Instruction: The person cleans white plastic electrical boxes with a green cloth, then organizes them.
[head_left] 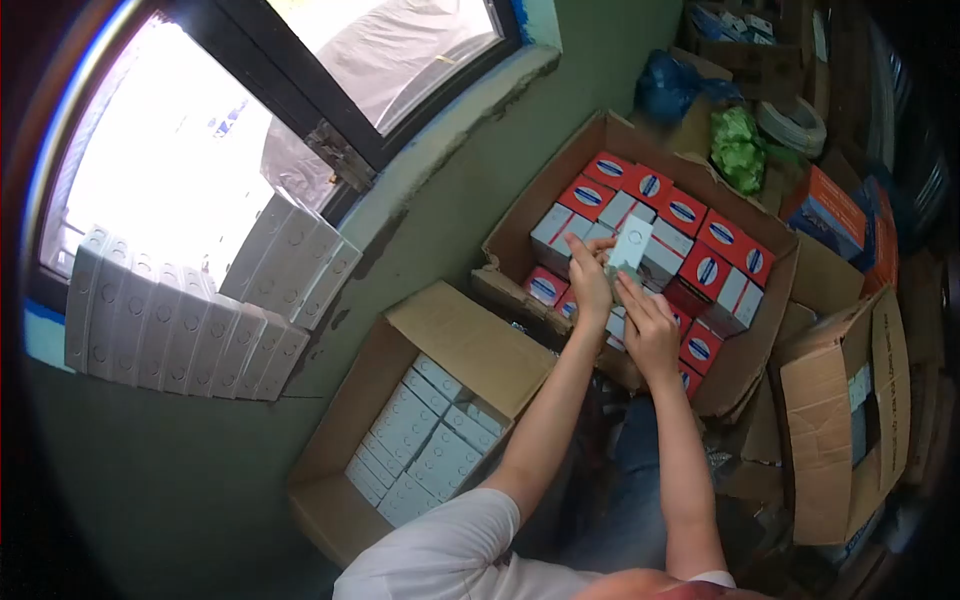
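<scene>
A small white box (632,243) with a round mark on its face is held up between my two hands. My left hand (590,277) has its fingers round the left side of this box. From below and the right, my right hand (648,322) grips its lower end. Both hands are above a large open carton (505,225) of red and white boxes (722,232), which have blue oval labels. To the lower left, another open carton (330,445) holds rows of white boxes (405,420).
White boxes (180,320) are stacked on the window sill at left. An open, tilted carton (818,420) stands at right. Behind are a green bag (737,150), a blue bag (665,88), a white coil (792,128) and an orange box (835,205).
</scene>
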Tool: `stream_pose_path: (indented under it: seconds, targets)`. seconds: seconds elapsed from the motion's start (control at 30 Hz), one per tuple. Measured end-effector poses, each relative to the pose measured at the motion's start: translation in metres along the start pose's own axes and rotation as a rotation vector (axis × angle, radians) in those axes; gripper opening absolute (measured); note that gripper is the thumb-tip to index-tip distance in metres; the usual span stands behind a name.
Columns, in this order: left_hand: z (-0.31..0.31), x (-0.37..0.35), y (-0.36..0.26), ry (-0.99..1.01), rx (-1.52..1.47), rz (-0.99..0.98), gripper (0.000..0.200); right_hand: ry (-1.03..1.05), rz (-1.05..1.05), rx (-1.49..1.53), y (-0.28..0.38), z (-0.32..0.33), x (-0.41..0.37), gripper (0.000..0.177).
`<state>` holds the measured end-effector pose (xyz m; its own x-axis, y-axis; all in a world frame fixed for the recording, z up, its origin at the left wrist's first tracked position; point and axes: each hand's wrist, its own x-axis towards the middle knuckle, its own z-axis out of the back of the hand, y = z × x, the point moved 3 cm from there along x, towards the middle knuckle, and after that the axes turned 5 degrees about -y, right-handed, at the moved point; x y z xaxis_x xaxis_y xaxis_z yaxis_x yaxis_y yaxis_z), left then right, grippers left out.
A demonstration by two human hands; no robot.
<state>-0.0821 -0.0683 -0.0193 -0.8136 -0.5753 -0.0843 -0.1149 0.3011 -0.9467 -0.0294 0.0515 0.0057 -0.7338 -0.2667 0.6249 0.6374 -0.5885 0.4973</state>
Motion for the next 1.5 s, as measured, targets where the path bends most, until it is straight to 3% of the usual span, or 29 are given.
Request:
stream_pose_path:
  seconds: [0.13, 0.2, 0.3, 0.33, 0.37, 0.43, 0.53, 0.57, 0.7, 0.8, 0.9, 1.0, 1.03, 1.13, 1.17, 1.27, 1.43, 1.5]
  targets:
    - [-0.007, -0.008, 0.001, 0.183, 0.337, -0.051, 0.082, -0.131, -0.064, -0.185, -0.033, 0.004, -0.003, 0.053]
    - [-0.017, -0.017, -0.01, 0.275, 0.375, -0.147, 0.083, -0.153, -0.195, -0.277, -0.045, 0.015, -0.003, 0.053]
    - [-0.018, -0.019, -0.009, 0.366, 0.359, -0.061, 0.084, -0.236, -0.163, -0.333, -0.053, 0.014, -0.005, 0.055]
    - [-0.017, -0.019, -0.006, 0.32, 0.364, -0.057, 0.084, -0.241, -0.178, -0.336, -0.05, 0.013, -0.007, 0.055]
    - [-0.016, -0.017, 0.0, 0.275, 0.37, -0.053, 0.085, -0.111, -0.243, -0.255, -0.042, 0.01, -0.01, 0.054]
    - [-0.013, -0.01, 0.009, 0.152, 0.387, -0.122, 0.086, -0.024, -0.188, -0.174, -0.026, -0.004, -0.009, 0.055]
    - [-0.01, -0.001, 0.017, 0.08, 0.176, 0.029, 0.087, 0.031, -0.148, -0.094, -0.02, 0.001, -0.001, 0.056]
    - [-0.004, -0.002, 0.004, 0.175, 0.344, -0.059, 0.088, 0.038, -0.141, -0.088, -0.024, 0.003, 0.001, 0.056]
    - [-0.012, -0.009, 0.003, 0.347, 0.285, -0.007, 0.084, -0.165, -0.274, -0.18, -0.043, 0.014, 0.003, 0.059]
    - [-0.008, 0.001, 0.03, 0.273, 0.192, 0.153, 0.081, -0.097, -0.169, -0.14, -0.034, 0.005, -0.001, 0.058]
    - [-0.008, -0.009, 0.014, 0.12, 0.065, 0.348, 0.079, -0.021, -0.127, -0.023, -0.027, -0.004, -0.004, 0.053]
    - [-0.007, 0.007, 0.06, 0.124, 0.133, 0.319, 0.069, -0.021, -0.16, -0.03, -0.027, -0.001, 0.0, 0.051]
    - [-0.013, -0.011, 0.024, 0.218, 0.154, 0.483, 0.06, -0.055, -0.171, -0.046, -0.029, 0.002, 0.001, 0.05]
    - [-0.016, -0.009, 0.032, 0.565, 0.121, 0.511, 0.054, -0.136, -0.231, -0.118, -0.041, 0.012, 0.003, 0.048]
    - [-0.017, -0.011, 0.031, 0.613, 0.179, 0.414, 0.048, -0.178, -0.251, -0.13, -0.048, 0.014, 0.002, 0.048]
    - [-0.019, -0.017, 0.021, 0.748, 0.277, 0.361, 0.045, -0.251, -0.332, -0.163, -0.058, 0.022, -0.002, 0.047]
    - [-0.016, -0.027, 0.008, 0.962, 0.213, 0.526, 0.056, -0.327, -0.421, -0.167, -0.07, 0.018, -0.01, 0.045]
    - [-0.01, -0.025, 0.018, 0.921, 0.242, 0.563, 0.054, -0.286, -0.436, -0.151, -0.072, 0.016, -0.012, 0.044]
